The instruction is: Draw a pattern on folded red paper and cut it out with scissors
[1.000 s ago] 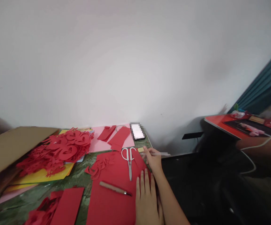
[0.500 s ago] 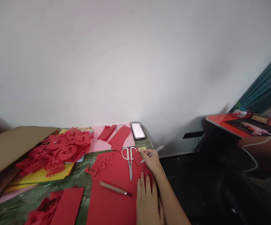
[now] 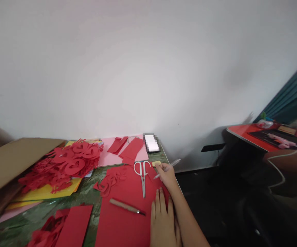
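Observation:
My left hand (image 3: 163, 218) lies flat, fingers stretched, on a large red paper sheet (image 3: 122, 226). In my right hand (image 3: 167, 176) is a clear pen (image 3: 175, 162), its tip pointing down and left near the sheet's edge. A small yellow object (image 3: 155, 163) sits at that hand's fingertips; whether they grip it I cannot tell. Left of the hand, white-handled scissors (image 3: 143, 178) rest on the sheet, blades toward me. A wooden-handled carving tool (image 3: 126, 207) lies below them. Small red paper cuttings (image 3: 111, 180) are on the sheet's upper left.
A heap of red paper cut-outs (image 3: 73, 161) covers yellow sheets at left, beside brown cardboard (image 3: 17, 157). More red paper (image 3: 73, 224) lies at the front. A phone (image 3: 151, 143) and pink sheet (image 3: 107, 159) are at the wall. A red-topped table (image 3: 243, 132) stands right.
The view has shifted very slightly. My left hand's fingers have moved a little on the red sheet, while the right hand keeps the pen in nearly the same place.

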The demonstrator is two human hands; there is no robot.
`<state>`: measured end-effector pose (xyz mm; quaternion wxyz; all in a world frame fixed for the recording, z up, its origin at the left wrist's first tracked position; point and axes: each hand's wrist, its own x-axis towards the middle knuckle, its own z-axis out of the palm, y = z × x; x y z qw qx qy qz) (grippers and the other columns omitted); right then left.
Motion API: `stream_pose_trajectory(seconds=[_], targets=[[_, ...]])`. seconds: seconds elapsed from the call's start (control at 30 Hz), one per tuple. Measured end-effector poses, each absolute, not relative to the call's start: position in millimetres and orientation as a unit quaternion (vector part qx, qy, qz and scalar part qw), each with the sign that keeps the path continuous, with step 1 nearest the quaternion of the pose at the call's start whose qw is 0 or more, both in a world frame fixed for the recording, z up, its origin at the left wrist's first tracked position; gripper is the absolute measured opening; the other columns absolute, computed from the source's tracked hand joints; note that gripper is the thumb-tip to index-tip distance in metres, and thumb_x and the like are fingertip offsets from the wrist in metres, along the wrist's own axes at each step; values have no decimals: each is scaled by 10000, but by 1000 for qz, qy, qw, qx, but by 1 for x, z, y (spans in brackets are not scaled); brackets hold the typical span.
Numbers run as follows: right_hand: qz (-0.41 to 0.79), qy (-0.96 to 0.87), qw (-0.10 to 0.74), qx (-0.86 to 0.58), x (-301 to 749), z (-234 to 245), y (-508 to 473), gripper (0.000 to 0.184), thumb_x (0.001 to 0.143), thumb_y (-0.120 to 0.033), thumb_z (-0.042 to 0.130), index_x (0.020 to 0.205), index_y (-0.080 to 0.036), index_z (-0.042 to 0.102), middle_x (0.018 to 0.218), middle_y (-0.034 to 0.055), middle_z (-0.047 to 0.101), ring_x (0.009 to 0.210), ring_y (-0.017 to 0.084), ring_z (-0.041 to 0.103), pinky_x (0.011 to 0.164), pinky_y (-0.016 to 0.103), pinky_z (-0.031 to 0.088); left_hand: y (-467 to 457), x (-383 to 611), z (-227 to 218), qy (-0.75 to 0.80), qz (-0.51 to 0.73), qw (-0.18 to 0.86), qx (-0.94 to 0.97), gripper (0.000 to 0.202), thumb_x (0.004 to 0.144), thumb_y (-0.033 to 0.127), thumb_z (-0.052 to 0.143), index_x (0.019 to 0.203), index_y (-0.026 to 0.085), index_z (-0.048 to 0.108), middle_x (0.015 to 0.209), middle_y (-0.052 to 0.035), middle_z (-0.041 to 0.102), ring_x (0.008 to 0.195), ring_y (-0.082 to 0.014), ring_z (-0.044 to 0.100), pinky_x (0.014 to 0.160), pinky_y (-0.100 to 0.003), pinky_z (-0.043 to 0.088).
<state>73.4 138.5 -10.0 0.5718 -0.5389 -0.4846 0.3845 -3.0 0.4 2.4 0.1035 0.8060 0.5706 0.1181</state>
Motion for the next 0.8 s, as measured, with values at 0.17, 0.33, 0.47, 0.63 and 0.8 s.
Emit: stream_pose_trajectory(seconds=[0.17,0.33,0.47,0.63,0.8], targets=[[377,-486,574,-541,73,-8,139,413,680,-413,557,390,-210,343,320,-92,309,326,62,274,356,205,228,2,-6,-1,568,111,96,810,590,710,164,425,1296,198,373,1401,-99,281,1251,-311,280,947,-456,334],[367,-489,579,-540,71,-4,137,433,651,-391,578,388,-214,282,365,-89,282,372,60,272,381,204,233,-1,-1,0,580,123,81,801,618,679,147,440,1292,198,381,1406,-82,277,1269,-311,236,973,-451,296],[371,-490,578,-537,69,-5,136,401,650,-353,555,406,-218,267,375,-96,251,369,54,240,369,199,201,-2,2,3,586,122,71,798,633,665,156,445,1294,181,377,1409,-86,270,1282,-317,193,985,-463,268],[388,-495,570,-528,69,-5,134,374,644,-352,555,425,-220,284,361,-103,248,344,49,235,346,193,187,1,0,1,575,112,82,806,631,679,168,440,1304,194,359,1414,-71,259,1277,-307,213,984,-443,276],[393,-498,565,-528,68,-6,133,360,654,-346,554,438,-220,294,351,-104,273,327,49,257,338,189,196,0,1,2,588,114,81,796,652,656,153,434,1302,198,362,1408,-88,271,1283,-309,196,971,-441,293]])
